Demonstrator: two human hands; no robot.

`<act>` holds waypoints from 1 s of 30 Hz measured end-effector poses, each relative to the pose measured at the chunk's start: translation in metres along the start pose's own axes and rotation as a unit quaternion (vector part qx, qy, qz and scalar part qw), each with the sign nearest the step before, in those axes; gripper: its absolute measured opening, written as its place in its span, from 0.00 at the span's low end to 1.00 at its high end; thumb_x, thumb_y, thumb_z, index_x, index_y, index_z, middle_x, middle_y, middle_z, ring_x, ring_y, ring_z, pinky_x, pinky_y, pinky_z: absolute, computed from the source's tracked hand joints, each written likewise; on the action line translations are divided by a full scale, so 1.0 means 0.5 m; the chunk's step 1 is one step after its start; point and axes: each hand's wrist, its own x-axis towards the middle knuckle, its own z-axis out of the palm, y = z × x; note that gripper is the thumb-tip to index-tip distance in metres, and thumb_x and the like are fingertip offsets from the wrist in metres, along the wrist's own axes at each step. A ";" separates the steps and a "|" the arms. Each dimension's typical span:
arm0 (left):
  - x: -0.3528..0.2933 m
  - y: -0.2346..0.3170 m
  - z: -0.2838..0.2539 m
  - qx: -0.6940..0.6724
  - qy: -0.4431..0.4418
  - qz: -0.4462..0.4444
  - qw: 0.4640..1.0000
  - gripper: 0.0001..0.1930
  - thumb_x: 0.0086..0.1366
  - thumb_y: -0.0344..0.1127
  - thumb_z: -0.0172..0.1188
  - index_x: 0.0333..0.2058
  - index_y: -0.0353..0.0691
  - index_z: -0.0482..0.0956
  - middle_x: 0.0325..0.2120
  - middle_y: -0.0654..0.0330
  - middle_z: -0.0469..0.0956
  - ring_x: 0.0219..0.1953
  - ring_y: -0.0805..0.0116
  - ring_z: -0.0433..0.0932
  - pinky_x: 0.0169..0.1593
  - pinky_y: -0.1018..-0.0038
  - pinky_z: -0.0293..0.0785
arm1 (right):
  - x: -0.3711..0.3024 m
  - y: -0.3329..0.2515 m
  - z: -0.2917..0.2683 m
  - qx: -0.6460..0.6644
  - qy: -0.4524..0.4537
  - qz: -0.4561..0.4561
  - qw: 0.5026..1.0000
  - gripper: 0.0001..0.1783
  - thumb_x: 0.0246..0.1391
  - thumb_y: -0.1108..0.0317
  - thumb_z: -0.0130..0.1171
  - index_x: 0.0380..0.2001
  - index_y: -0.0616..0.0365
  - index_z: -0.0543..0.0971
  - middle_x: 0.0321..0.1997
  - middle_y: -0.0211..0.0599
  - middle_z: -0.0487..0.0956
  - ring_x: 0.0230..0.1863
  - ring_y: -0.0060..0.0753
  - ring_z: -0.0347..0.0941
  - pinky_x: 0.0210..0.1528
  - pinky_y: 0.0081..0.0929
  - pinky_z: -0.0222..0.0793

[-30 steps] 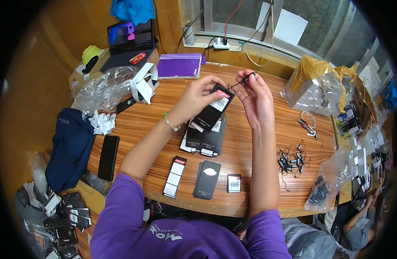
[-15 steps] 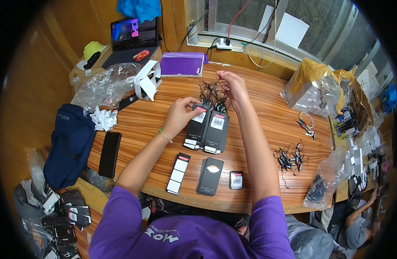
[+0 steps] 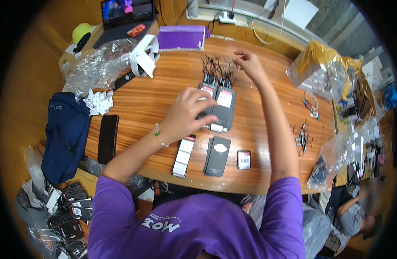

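Two stacks of dark grey tags, a left stack (image 3: 208, 89) and a right stack (image 3: 223, 108), lie side by side mid-table with white labels on them. Black cords (image 3: 212, 68) with small dark ends spread from their far edges. My left hand (image 3: 187, 111) hovers over the near part of the left stack, fingers apart and holding nothing, hiding much of it. Beyond the right stack, my right hand (image 3: 251, 68) is closed in a pinch beside the cords. Whatever sits between its fingertips is too small to make out.
Nearer me lie a label strip (image 3: 184, 156), dark cards (image 3: 217, 156) and a small labelled pile (image 3: 244, 160). Loose corded pieces (image 3: 301, 139) and pliers (image 3: 311, 108) are on the right. A phone (image 3: 108, 139) and crumpled plastic (image 3: 99, 64) are on the left.
My left hand has come off the left stack's top label, moving nearer me with its fingers opening. My right hand has shifted rightward from the cords. The whole view has tilted.
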 end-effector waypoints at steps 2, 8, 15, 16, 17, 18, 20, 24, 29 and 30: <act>-0.022 0.041 0.007 0.019 -0.086 0.057 0.995 0.20 0.47 0.47 0.63 0.38 0.44 0.76 0.39 0.62 0.71 0.44 0.62 0.64 0.49 0.66 0.60 | -0.115 -0.067 -0.040 0.005 -0.050 -0.040 0.998 0.13 0.47 0.67 0.58 0.35 0.63 0.77 0.24 0.35 0.76 0.27 0.21 0.69 0.30 0.21 0.65; -0.055 0.086 0.074 0.097 -0.165 0.066 0.979 0.30 0.39 0.54 0.65 0.40 0.40 0.74 0.38 0.61 0.70 0.43 0.63 0.64 0.46 0.69 0.57 | -0.451 -0.113 -0.087 -0.177 -0.186 0.022 0.966 0.15 0.39 0.67 0.63 0.33 0.60 0.77 0.29 0.37 0.74 0.32 0.35 0.69 0.36 0.29 0.65; -0.066 0.085 0.087 0.045 -0.167 0.042 0.984 0.31 0.37 0.53 0.67 0.39 0.40 0.75 0.38 0.63 0.70 0.44 0.62 0.63 0.47 0.68 0.59 | -0.537 -0.074 -0.064 -0.186 -0.072 -0.022 0.980 0.13 0.35 0.69 0.65 0.29 0.59 0.79 0.31 0.37 0.73 0.36 0.37 0.67 0.39 0.30 0.63; -0.067 0.088 0.084 0.032 -0.153 0.038 0.987 0.30 0.37 0.52 0.67 0.38 0.40 0.75 0.37 0.63 0.70 0.44 0.62 0.63 0.47 0.68 0.59 | -0.541 -0.074 -0.063 -0.178 -0.058 -0.022 0.982 0.12 0.36 0.70 0.65 0.29 0.59 0.79 0.30 0.35 0.74 0.34 0.34 0.67 0.36 0.28 0.63; -0.067 0.091 0.080 0.019 -0.138 0.035 0.990 0.30 0.37 0.51 0.68 0.38 0.39 0.75 0.37 0.63 0.70 0.44 0.61 0.63 0.48 0.68 0.60 | -0.542 -0.073 -0.063 -0.171 -0.043 -0.024 0.984 0.12 0.37 0.71 0.65 0.30 0.59 0.78 0.29 0.34 0.74 0.32 0.31 0.68 0.34 0.26 0.64; -0.069 0.094 0.078 -0.024 -0.136 0.010 0.990 0.27 0.40 0.48 0.67 0.38 0.38 0.75 0.38 0.62 0.70 0.44 0.62 0.65 0.48 0.68 0.62 | -0.546 -0.070 -0.062 -0.116 -0.043 0.038 0.992 0.11 0.38 0.72 0.64 0.30 0.60 0.78 0.26 0.32 0.74 0.29 0.27 0.67 0.31 0.24 0.63; -0.076 0.100 0.077 -0.110 -0.130 -0.040 0.985 0.22 0.46 0.41 0.66 0.39 0.37 0.75 0.38 0.62 0.72 0.45 0.65 0.68 0.48 0.70 0.65 | -0.557 -0.063 -0.059 -0.004 -0.041 0.162 0.986 0.10 0.41 0.73 0.63 0.31 0.62 0.78 0.22 0.28 0.73 0.24 0.19 0.65 0.26 0.19 0.61; -0.082 0.107 0.087 -0.472 -0.142 -0.237 0.837 0.12 0.56 0.23 0.55 0.40 0.31 0.74 0.40 0.57 0.75 0.40 0.73 0.75 0.44 0.80 0.73 | -0.572 -0.084 -0.067 0.187 -0.003 0.188 0.964 0.08 0.46 0.74 0.60 0.32 0.64 0.77 0.19 0.24 0.72 0.20 0.13 0.64 0.23 0.13 0.60; -0.081 0.157 0.068 -0.527 -0.095 -0.306 0.787 0.14 0.56 0.23 0.57 0.42 0.31 0.73 0.39 0.56 0.76 0.38 0.76 0.75 0.43 0.82 0.72 | -0.580 -0.155 -0.001 0.208 0.058 0.138 0.967 0.16 0.46 0.75 0.60 0.40 0.60 0.69 0.16 0.25 0.68 0.19 0.14 0.65 0.20 0.14 0.61; -0.087 0.165 0.081 -0.525 -0.075 -0.280 0.800 0.15 0.56 0.23 0.57 0.44 0.32 0.72 0.37 0.55 0.76 0.36 0.77 0.76 0.41 0.83 0.72 | -0.580 -0.150 0.013 0.170 0.071 0.114 0.976 0.16 0.46 0.76 0.60 0.39 0.61 0.68 0.16 0.23 0.67 0.18 0.12 0.64 0.19 0.11 0.60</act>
